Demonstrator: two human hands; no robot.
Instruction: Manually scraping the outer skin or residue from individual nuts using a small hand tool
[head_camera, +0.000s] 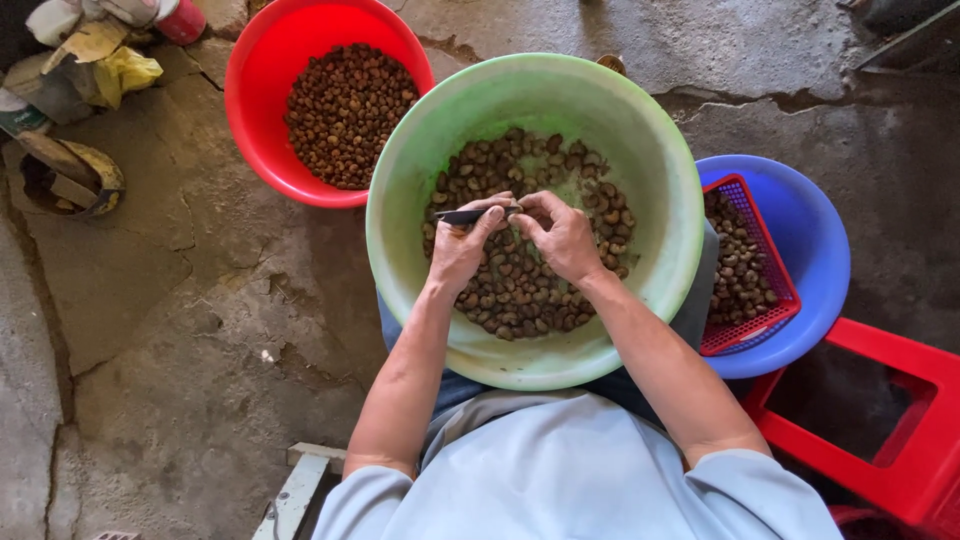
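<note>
Over the green basin, right in the middle of the view, both hands meet above a bed of brown nuts. The left hand has its fingers clenched on a small dark knife, blade lying flat and pointing toward the other hand. The right hand pinches something tiny at the blade's tip, most likely one nut, though the fingers hide it and I cannot tell for sure.

Risk here, as I judge it: blade and fingertips are touching close, so a slip off a hard round shell could nick the right thumb. The basin sits on the person's lap, tilted a little, and a jolt could spill nuts onto the cracked concrete floor.

Moving outward: a red basin of darker nuts stands on the floor, just touching the green one at upper left. On the right, a blue basin holds a red mesh basket with more nuts, and below it sits a red plastic stool.

Packaging: far upper left, a crumpled yellow bag lies among pale scraps, with a red-and-white can at the top edge. Any labels are too small to make out.
</note>
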